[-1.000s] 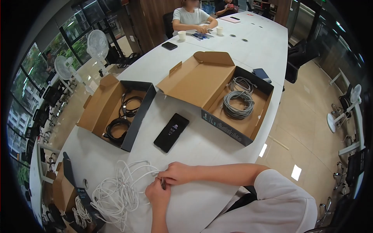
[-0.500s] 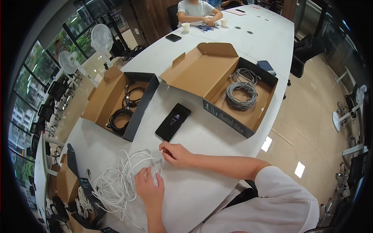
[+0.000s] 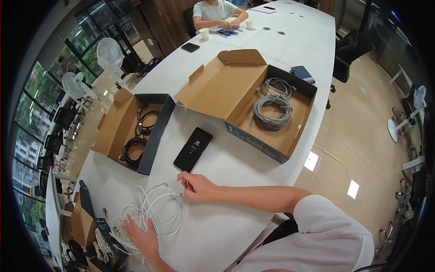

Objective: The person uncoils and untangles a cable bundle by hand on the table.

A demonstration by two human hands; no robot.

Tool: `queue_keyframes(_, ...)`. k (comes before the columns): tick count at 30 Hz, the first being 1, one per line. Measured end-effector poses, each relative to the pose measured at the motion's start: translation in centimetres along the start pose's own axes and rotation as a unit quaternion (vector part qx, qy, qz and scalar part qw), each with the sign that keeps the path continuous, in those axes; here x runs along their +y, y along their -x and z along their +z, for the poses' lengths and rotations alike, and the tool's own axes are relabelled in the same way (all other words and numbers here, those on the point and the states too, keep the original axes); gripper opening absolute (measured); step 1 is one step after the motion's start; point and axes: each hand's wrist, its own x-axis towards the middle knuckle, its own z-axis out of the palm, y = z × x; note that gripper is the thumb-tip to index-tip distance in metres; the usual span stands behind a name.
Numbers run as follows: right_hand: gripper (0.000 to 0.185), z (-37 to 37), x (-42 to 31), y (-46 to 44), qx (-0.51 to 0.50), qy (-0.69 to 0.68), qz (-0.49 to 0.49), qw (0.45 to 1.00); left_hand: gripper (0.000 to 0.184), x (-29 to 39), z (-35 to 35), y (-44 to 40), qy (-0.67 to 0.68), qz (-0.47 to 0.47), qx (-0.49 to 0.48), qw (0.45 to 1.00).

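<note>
A loose tangle of white cable (image 3: 161,199) lies on the white table in front of me. My left hand (image 3: 144,238) rests over the left part of the tangle, its fingers spread. At the tangle's upper right, my right hand (image 3: 198,187) is closed with thumb and fingers together on a part of the white cable; the exact grip is partly hidden. Just beyond that hand lies a black phone (image 3: 193,149) with its screen lit.
An open box (image 3: 258,141) holds coiled grey cables (image 3: 273,112). Another open box (image 3: 156,136) contains black cables (image 3: 134,150). At lower left, a third box (image 3: 103,222) has white cable bundles (image 3: 103,245) in it. Across the table sits a person (image 3: 215,12) near paper cups (image 3: 204,33).
My left hand has moved left and down across the cable tangle, with its fingers spreading. My right hand stays closed beside the tangle. The whole view has shifted slightly.
</note>
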Motion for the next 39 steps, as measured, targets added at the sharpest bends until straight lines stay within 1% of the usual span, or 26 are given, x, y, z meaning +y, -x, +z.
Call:
queue_keyframes(1,0.04,-0.1,0.0,0.0,0.0,0.0,0.0,1.0,0.083,0.3,0.6,-0.1,0.006,0.0,0.016,1.0)
queue_keyframes(4,0.039,-0.2,0.0,-0.2,-0.004,0.006,-0.003,1.0,0.081,2.4,1.0,0.5,-0.026,0.027,0.023,0.999)
queue_keyframes(7,0.037,-0.1,0.1,-0.2,0.011,0.011,-0.005,1.0,0.078,4.6,1.0,0.7,-0.026,0.014,0.009,1.0)
queue_keyframes(10,0.033,-0.2,0.6,-0.5,0.029,-0.009,-0.004,1.0,0.066,5.6,2.3,1.2,-0.014,0.029,0.03,0.999)
queue_keyframes(13,0.029,-0.2,1.0,-0.7,0.032,-0.024,0.004,0.999,0.07,5.8,2.9,1.6,-0.022,0.049,0.024,0.998)
queue_keyframes(17,0.023,-0.4,0.5,-0.6,0.008,-0.01,0.032,0.999,0.067,5.2,3.5,2.1,0.043,0.066,0.053,0.995)
queue_keyframes(19,0.02,-0.4,0.0,-0.7,-0.01,0.014,0.046,0.999,0.068,5.2,3.7,2.4,0.074,0.07,0.064,0.993)
queue_keyframes(22,0.015,-0.5,-0.2,-0.8,-0.011,0.018,0.047,0.999,0.07,5.7,4.2,2.6,0.111,0.074,0.085,0.987)
queue_keyframes(25,0.016,-0.2,0.4,-0.7,-0.002,0.044,-0.011,0.999,0.071,5.7,5.2,2.7,0.106,0.055,0.125,0.985)
queue_keyframes(28,0.02,-0.3,0.5,-0.7,-0.016,0.029,-0.004,0.999,0.068,5.8,6.3,2.9,0.034,0.078,0.258,0.962)
queue_keyframes(31,0.022,-0.4,0.3,-0.7,-0.025,0.029,-0.002,0.999,0.067,5.3,6.6,2.8,0.101,0.181,0.292,0.934)
queue_keyframes(34,0.022,-0.6,0.3,-0.7,-0.059,0.032,0.008,0.998,0.07,5.4,6.9,2.9,0.146,0.205,0.215,0.944)
queue_keyframes(37,0.021,-0.8,-0.1,-0.7,-0.071,0.024,0.016,0.997,0.075,5.1,8.0,2.7,0.261,0.162,0.165,0.937)
queue_keyframes(39,0.024,-0.7,0.0,-0.7,-0.065,0.015,0.015,0.998,0.083,5.1,8.3,2.8,0.287,0.142,0.158,0.934)
